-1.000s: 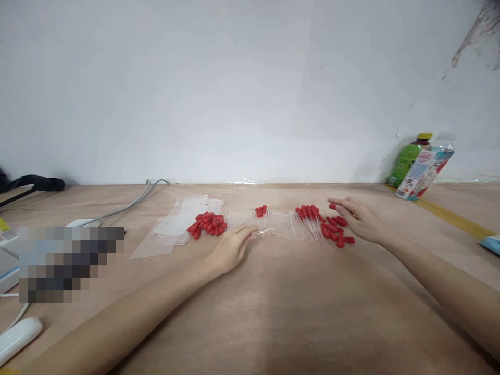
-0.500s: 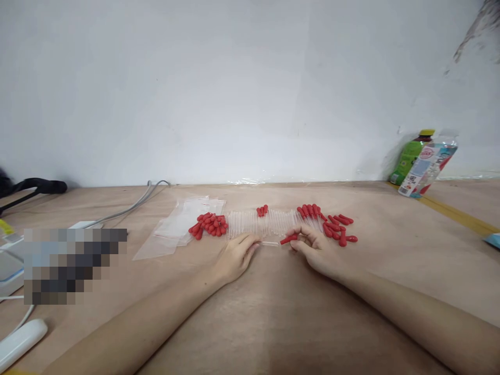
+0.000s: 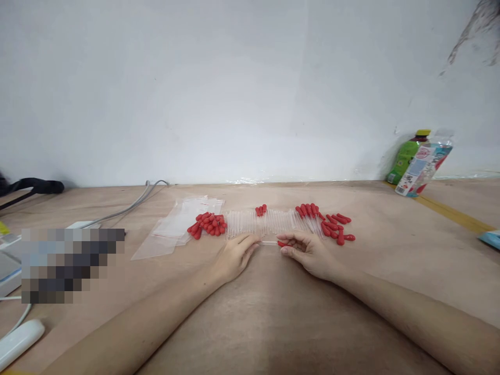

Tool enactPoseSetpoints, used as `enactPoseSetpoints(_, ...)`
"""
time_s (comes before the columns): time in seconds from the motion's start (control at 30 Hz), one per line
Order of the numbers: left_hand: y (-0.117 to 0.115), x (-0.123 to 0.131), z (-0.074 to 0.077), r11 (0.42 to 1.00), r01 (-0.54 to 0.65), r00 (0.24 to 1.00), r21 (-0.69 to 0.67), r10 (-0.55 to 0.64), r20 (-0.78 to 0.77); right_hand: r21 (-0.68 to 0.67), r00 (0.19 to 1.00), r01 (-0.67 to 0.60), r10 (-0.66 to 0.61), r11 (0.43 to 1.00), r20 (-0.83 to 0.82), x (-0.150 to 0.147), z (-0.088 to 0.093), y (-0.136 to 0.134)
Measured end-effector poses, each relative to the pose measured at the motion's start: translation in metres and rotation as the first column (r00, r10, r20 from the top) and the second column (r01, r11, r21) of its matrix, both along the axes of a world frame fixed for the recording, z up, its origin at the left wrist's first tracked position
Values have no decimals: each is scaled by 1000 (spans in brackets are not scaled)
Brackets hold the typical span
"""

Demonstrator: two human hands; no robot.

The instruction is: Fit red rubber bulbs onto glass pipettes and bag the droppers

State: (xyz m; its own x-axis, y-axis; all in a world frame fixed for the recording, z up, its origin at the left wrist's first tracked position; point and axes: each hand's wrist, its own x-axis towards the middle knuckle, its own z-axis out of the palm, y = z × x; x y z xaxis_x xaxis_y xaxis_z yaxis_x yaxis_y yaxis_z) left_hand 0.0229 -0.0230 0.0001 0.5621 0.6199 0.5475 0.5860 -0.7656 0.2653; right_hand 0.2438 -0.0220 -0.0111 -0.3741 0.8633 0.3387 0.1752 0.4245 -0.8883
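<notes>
Plain white wall (image 3: 234, 88) with a grey scuff (image 3: 474, 26) at upper right, pale plywood tabletop (image 3: 273, 312) butting against it, yellow tape stripe (image 3: 453, 214) across the right side, grey cable (image 3: 128, 205) trailing at left, green bottle (image 3: 406, 156) leaning at the wall, soft even light.

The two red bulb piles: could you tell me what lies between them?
Head view: a row of clear tubes, with a few red bulbs at its far edge.
</notes>
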Motion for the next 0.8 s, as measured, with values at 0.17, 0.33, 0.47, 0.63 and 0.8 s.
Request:
enactPoseSetpoints(0.17, 0, -1, -1, 999, 37, 999, 18, -36, -26, 178, 991, 6, -30, 984, 128, 1, 5, -1)
enactPoseSetpoints(0.33, 1, -2, -3, 998, 57, 998, 32, -56, -30, 205, 989, 2, -32, 979, 143, 1, 7, -3)
enactPoseSetpoints(0.47, 1, -2, -2, 998, 58, 998, 26, -57, -38, 232, 992, 15, -44, 973, 121, 1, 7, -2)
enactPoseSetpoints(0.63, 3, -3, -4, 995, 81, 996, 60, -78, -43, 279, 986, 37, -80, 960, 148, 1, 9, -5)
enactPoseSetpoints(0.8, 5, -3, -6, 988, 127, 992, 89, -124, -30, 297, 973, 60, -122, 953, 197, -1, 9, -7)
